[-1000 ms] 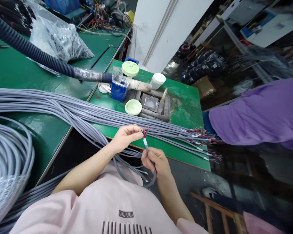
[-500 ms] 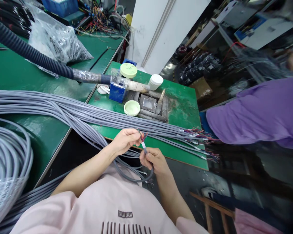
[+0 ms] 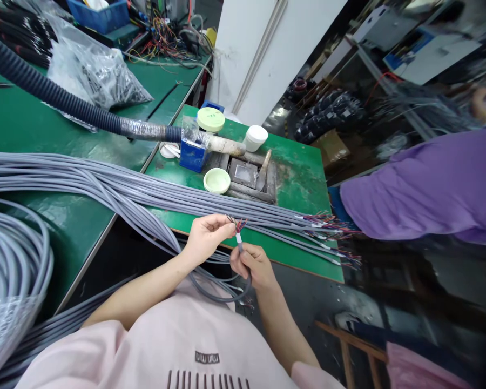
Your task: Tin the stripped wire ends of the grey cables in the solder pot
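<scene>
My right hand (image 3: 254, 266) is closed round a grey cable (image 3: 240, 246) just below its white-wrapped end. Thin coloured wires (image 3: 240, 223) fan out from that end. With thumb and fingers pinched, my left hand (image 3: 210, 235) grips some of these wires. The cable loops down below my right hand in front of my shirt. Behind both hands, a thick bundle of grey cables (image 3: 174, 197) runs across the bench, its stripped, coloured wire ends (image 3: 328, 222) lying at the right.
A solder pot (image 3: 246, 174) is set at the bench's middle, a ribbed hose (image 3: 85, 111) ending over it. Around it stand a pale green dish (image 3: 217, 180), a white cup (image 3: 255, 138) and a blue box (image 3: 193, 154). A person's purple sleeve (image 3: 421, 186) is at the right.
My left hand has shifted slightly along the wires, its thumb now further over them. My right hand keeps its hold on the cable. The whole view has moved a little.
</scene>
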A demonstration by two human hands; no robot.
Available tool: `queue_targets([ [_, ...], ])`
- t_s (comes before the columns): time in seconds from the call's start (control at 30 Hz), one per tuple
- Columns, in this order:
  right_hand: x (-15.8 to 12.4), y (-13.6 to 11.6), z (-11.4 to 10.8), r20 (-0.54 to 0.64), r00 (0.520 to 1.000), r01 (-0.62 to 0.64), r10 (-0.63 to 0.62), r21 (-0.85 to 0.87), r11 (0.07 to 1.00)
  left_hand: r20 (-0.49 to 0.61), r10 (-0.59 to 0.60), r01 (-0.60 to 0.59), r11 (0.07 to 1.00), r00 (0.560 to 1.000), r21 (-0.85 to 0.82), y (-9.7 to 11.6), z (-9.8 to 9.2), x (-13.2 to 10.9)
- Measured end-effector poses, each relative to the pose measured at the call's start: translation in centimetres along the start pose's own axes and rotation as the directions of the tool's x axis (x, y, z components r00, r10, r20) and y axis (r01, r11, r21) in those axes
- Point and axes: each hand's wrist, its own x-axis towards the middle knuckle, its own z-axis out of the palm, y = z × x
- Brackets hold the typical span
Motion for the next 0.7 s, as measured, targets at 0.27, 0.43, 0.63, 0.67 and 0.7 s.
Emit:
queue_targets([
  [0.27,0.3,-1.1,-0.3,-0.078,0.995,0.039,-0.057,-0.218,0.975,0.053,-0.168,0.176,0.962,0.984,-0.211,-0.8,0.2,0.2],
  [0.43,0.2,-4.1,1.7,-0.194,0.935,0.167,-0.298,-0.501,0.849,0.082,-0.283,0.293,0.944,0.956,-0.149,-1.1,0.7,-0.2],
  [0.63,1.2,-3.8,2.5,-0.126,0.821,0.269,-0.556,-0.775,0.572,0.082,-0.271,0.281,0.943,0.959,-0.178,-1.2,1.0,0.2],
  [0.67,1.3,-3.6,2.5,-0.108,0.812,0.286,-0.573,-0.782,0.554,0.072,-0.259,0.268,0.948,0.963,-0.172,-1.1,1.0,0.2],
  [0.7,1.4,-3.4,2.5,-0.099,0.808,0.298,-0.58,-0.782,0.548,0.059,-0.243,0.249,0.955,0.968,-0.161,-1.1,1.0,0.3],
])
